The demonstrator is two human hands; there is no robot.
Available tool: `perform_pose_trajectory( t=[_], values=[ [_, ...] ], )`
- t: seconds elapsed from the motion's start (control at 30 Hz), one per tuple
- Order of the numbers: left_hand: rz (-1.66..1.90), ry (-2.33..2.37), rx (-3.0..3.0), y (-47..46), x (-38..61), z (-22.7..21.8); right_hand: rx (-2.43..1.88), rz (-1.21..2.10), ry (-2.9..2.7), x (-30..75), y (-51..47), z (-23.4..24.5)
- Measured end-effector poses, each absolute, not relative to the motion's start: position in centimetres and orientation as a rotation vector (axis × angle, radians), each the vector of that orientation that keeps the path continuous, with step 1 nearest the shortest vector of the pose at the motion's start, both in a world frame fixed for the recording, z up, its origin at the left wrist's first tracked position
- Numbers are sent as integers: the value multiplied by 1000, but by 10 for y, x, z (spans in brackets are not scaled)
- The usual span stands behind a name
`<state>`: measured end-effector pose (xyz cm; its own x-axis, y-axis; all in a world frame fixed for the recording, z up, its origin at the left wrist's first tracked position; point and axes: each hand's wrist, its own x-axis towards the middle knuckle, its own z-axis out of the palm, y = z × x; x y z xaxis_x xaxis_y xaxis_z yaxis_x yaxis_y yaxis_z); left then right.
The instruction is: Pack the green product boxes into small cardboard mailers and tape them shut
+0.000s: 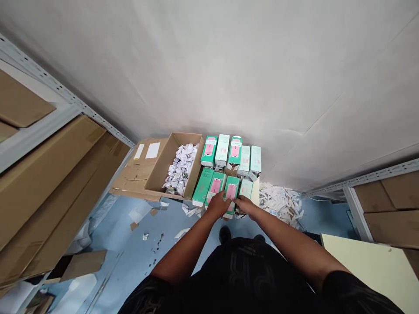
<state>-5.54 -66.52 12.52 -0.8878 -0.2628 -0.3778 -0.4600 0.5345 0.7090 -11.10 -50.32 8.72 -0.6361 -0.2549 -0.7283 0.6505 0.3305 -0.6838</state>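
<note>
Head view: I see both hands on one green-and-pink carton (231, 192) in the front row; left hand (218, 205) and right hand (245, 204) pinch its lower end between their fingers. Front row: four cartons. Back row: five. Beside them, one open cardboard box (165, 163) holds crumpled paper (181, 168).

Black short-sleeved shirt, dark patterned shorts, black shoes, bare forearms.

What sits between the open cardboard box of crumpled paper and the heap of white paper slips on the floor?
In the head view, green-and-white product boxes fill the stretch between the cardboard box and the paper slips; both hands, left hand and right hand, rest on the front row.
</note>
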Motion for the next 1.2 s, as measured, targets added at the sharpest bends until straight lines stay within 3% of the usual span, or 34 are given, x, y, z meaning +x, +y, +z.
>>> perform_pose_trajectory(
  t=[0.37,0.63,0.87,1.03,1.2],
  values=[
    [1645,2437,-620,-667,-54,121,402,-1721,1642,-108,-511,98],
    [2146,2227,-413,-668,-49,140,479,-2006,1468,-95,-491,141],
    [2213,1778,-95,-606,-48,163,502,-2297,1524,-81,-441,190],
    [2073,1802,79,-536,-49,184,616,-2438,1712,-66,-389,197],
    [1943,1813,209,-460,-46,196,682,-2450,1525,-44,-299,204]
  ],
)
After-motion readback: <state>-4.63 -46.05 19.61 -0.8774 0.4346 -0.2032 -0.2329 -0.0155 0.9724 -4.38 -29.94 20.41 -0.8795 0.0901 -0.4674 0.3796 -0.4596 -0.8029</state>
